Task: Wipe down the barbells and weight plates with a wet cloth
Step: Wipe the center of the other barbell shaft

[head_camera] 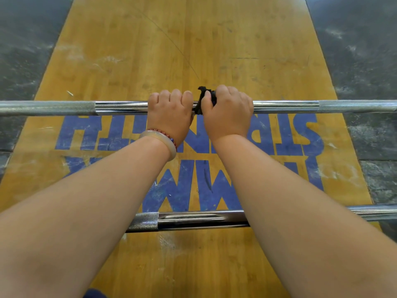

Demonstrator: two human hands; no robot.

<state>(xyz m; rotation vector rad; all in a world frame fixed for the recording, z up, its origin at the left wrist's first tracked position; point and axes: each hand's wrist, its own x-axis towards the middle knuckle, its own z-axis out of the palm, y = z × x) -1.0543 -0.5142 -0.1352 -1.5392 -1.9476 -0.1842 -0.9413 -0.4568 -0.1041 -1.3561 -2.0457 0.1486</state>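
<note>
A chrome barbell (285, 106) runs left to right across the wooden platform. My left hand (170, 114) grips its smooth middle section with fingers curled over the top. Right beside it, my right hand (228, 112) holds a small black cloth (204, 97) wrapped against the same bar; a bit of cloth sticks up between the two hands. A second barbell (193, 219) lies nearer to me, partly hidden under my forearms. No weight plates are in view.
The yellow wooden platform (150, 50) carries large blue lettering under the bars. Dark rubber floor (23, 50) with chalk marks flanks it on both sides. Bracelets sit on my left wrist (160, 140).
</note>
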